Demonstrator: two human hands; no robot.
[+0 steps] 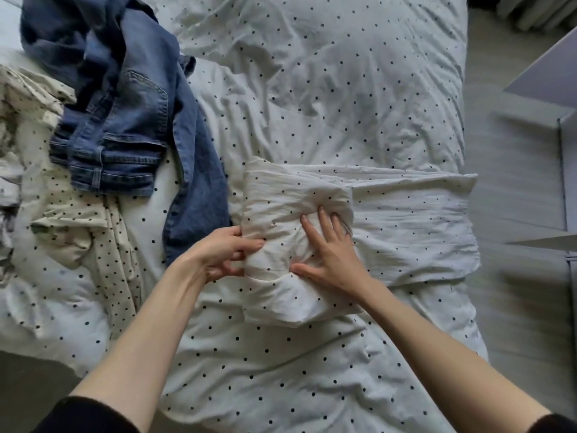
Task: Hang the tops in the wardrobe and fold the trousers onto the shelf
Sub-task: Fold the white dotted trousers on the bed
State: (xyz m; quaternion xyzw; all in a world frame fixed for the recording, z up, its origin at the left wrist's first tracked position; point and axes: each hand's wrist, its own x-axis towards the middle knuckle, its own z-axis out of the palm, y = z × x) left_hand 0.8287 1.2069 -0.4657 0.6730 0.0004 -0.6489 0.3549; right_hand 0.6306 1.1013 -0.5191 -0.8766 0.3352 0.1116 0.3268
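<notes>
White trousers lie across the bed, their left part folded over into a thick bundle. My left hand pinches the bundle's left edge with curled fingers and thumb. My right hand lies flat on top of the bundle, fingers spread and pressing it down. The unfolded legs stretch right toward the bed's edge. Blue jeans lie crumpled at the upper left. A cream spotted top lies rumpled at the left, partly under the jeans.
The bed has a white duvet with dark dots. Grey wardrobe panels and a shelf edge stand at the right beyond a strip of floor. More pale clothing lies bunched at the far left edge.
</notes>
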